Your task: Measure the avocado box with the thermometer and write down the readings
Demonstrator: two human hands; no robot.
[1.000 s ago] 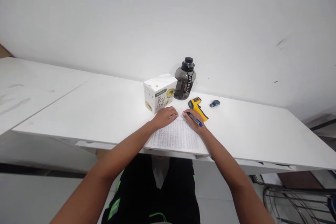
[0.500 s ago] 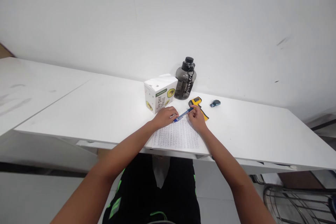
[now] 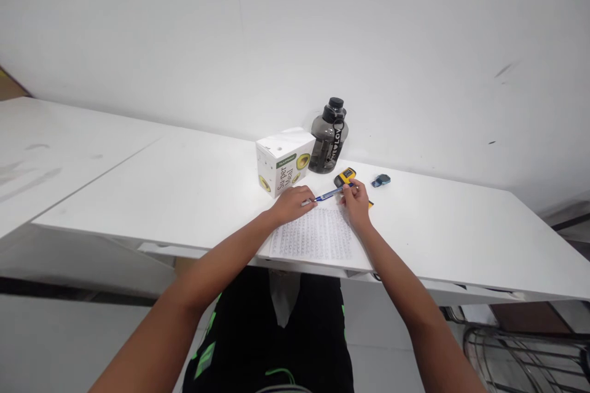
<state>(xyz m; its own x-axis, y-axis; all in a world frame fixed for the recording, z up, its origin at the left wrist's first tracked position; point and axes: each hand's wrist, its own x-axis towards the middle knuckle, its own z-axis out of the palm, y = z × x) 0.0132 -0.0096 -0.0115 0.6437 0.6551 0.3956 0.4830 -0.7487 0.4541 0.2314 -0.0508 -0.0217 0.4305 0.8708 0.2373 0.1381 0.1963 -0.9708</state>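
Note:
A blue pen (image 3: 332, 193) lies slantwise between my two hands above the paper's top edge. My right hand (image 3: 355, 201) pinches it near its right end. My left hand (image 3: 294, 203) rests by the paper's upper left, its fingers curled closed at the pen's other end; what they hold is too small to make out. Beneath both hands is a sheet of paper (image 3: 311, 236) covered with rows of handwriting. Just behind my right hand lies a yellow and black infrared thermometer (image 3: 345, 177), its handle partly covered by that hand.
A white box (image 3: 284, 163) with avocado pictures stands behind my left hand. Beside it is a dark, see-through water bottle (image 3: 326, 141) near the wall. A small blue object (image 3: 381, 180) lies farther right on the white table (image 3: 442, 227). A metal rack (image 3: 516, 350) stands below right.
The pen has turned to lie flatter, and its left end has come up to my left fingers. My right hand has shifted slightly, covering more of the thermometer. The whole view has shifted a little.

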